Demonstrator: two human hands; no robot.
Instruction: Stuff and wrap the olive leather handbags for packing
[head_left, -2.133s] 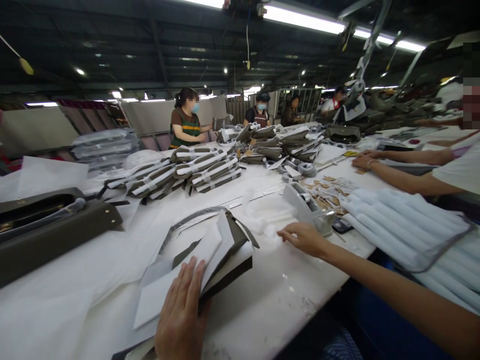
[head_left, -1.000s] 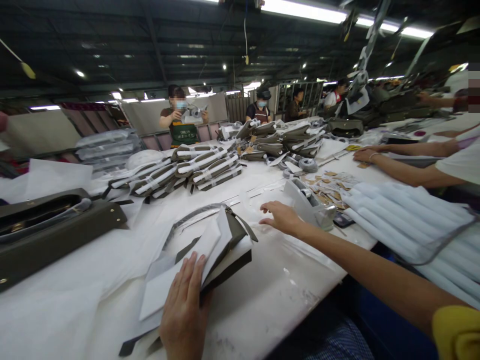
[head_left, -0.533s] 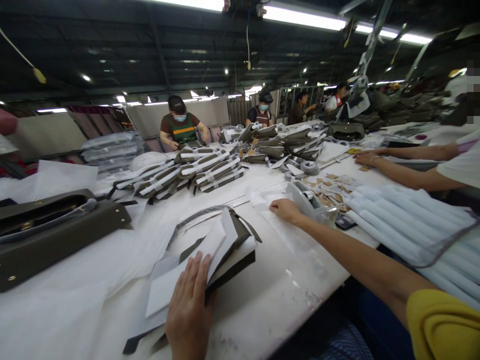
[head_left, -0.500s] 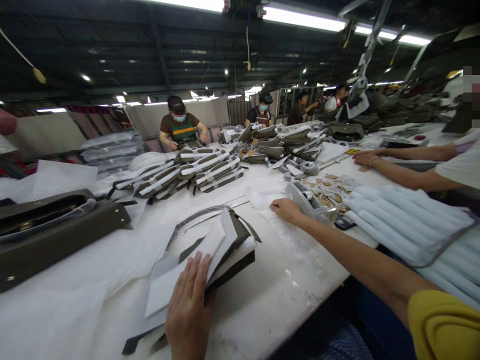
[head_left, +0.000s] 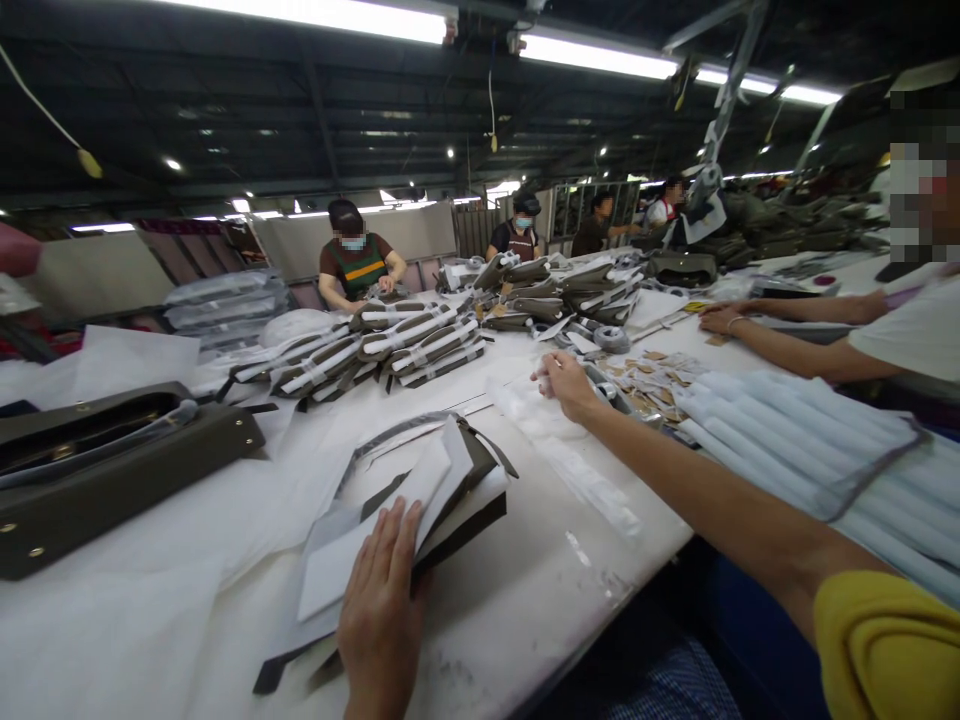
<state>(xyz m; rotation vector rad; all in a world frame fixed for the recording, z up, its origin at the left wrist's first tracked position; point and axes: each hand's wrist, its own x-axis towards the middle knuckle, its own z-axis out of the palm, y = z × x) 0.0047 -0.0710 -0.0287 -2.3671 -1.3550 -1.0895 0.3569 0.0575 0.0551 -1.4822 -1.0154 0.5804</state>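
My left hand (head_left: 382,610) lies over a flattened dark olive bag (head_left: 480,455) with white foam sheets (head_left: 375,545) and a wrapped looped handle (head_left: 390,428). Its fingers are long on the foam, and the thumb goes round the bag's right edge, mostly hidden. Farther right, my right hand (head_left: 566,385) is raised a little over thin clear plastic film (head_left: 592,480), fingers curled and pinched together. Whatever is at its fingertips is too small to name. Partly hidden behind that hand stands a grey tape dispenser (head_left: 611,390).
A large olive bag (head_left: 135,470) lies at the left on white sheets. Stacked wrapped bags (head_left: 382,345) fill the far side. Brown tags (head_left: 652,385) and pale foam tubes (head_left: 795,430) lie right. A co-worker's hands (head_left: 724,318) rest beyond; other people work across the table.
My right hand has lifted slightly from the tabletop beside the dispenser, its fingers now curled inward. The dispenser is more hidden behind it. My left hand stays on the bag.
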